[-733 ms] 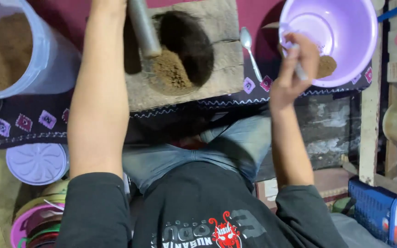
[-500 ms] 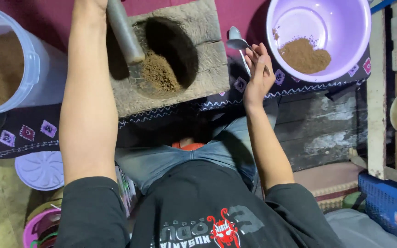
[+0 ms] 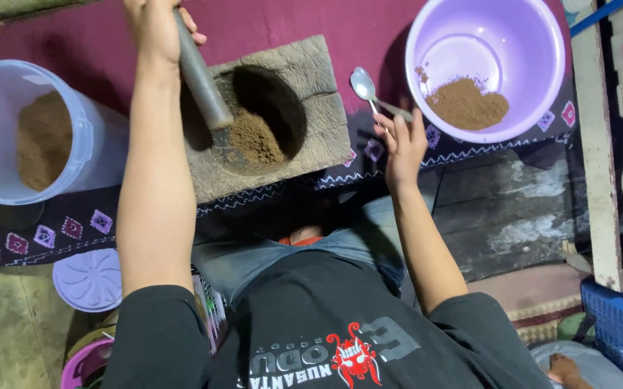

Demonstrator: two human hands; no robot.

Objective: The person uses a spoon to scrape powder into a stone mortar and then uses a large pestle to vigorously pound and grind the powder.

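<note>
The left hand (image 3: 154, 27) was closed around a grey pestle (image 3: 200, 72), its tip resting in brown powder (image 3: 254, 138) inside a stone mortar (image 3: 268, 119). The right hand (image 3: 400, 140) pinched a metal spoon (image 3: 366, 88) by its handle, between the mortar and a purple basin (image 3: 542, 43) holding more powder; a clear tub (image 3: 81, 137) stood well left.

The pestle (image 3: 200, 72) is a grey metal rod, tilted, its lower end resting at the edge of the mortar's (image 3: 275, 119) hollow, just touching the brown powder (image 3: 254, 139) heaped inside. The mortar is a rough, weathered wooden block with a deep dark pit, sitting on a maroon cloth. The spoon (image 3: 365, 88) is shiny metal, bowl up and empty, between mortar and purple bowl.
</note>
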